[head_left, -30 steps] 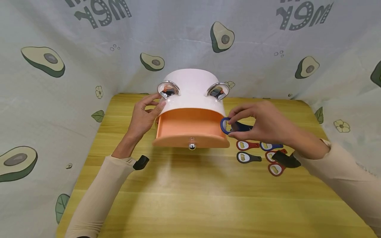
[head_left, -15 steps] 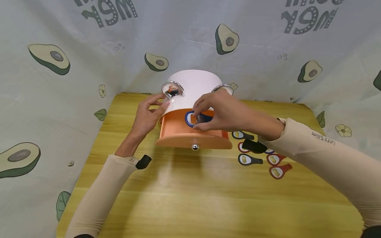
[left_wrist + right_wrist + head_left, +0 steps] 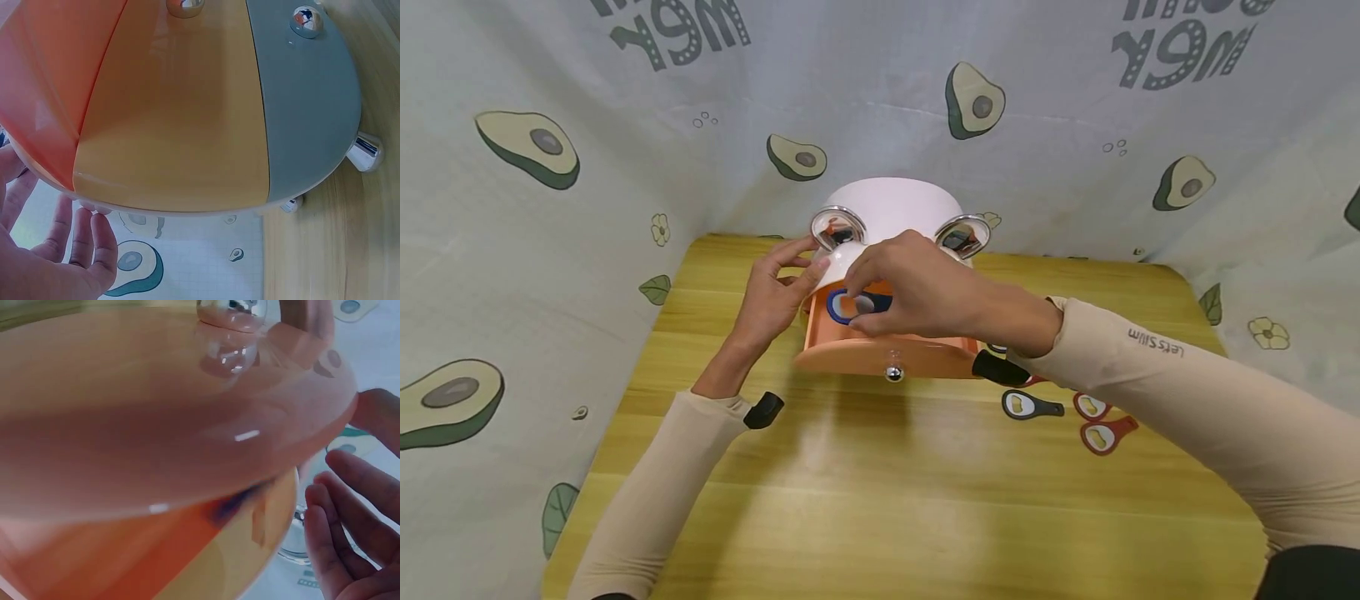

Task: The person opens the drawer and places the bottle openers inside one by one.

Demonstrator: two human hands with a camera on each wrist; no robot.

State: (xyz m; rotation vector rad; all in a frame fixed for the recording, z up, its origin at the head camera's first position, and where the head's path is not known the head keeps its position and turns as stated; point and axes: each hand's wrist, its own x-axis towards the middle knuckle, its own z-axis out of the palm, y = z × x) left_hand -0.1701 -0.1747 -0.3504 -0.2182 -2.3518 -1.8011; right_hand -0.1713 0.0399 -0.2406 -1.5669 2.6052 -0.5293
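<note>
A white rounded drawer cabinet (image 3: 892,198) with two shiny chrome rings on top stands at the back of the table. Its orange top drawer (image 3: 857,357) is pulled out and has a small chrome knob. My right hand (image 3: 925,283) pinches a blue-rimmed bottle opener (image 3: 835,307) between thumb and fingers, over the drawer's left part. In the right wrist view, the drawer front partly hides a blurred blue shape (image 3: 234,503). My left hand (image 3: 775,292) touches the cabinet's left side, thumb near the front edge, fingers loosely bent along the wall (image 3: 75,250).
More bottle openers lie right of the cabinet, including a black one (image 3: 1030,406) and a red one (image 3: 1108,434); the right forearm hides others. In the left wrist view, the tan drawer front (image 3: 175,125) and grey-blue drawer front (image 3: 309,94) are closed. An avocado-print curtain (image 3: 880,83) hangs behind.
My right hand has carried the blue bottle opener leftward from beside the cabinet to over the open drawer. My left hand has stayed at the cabinet's side.
</note>
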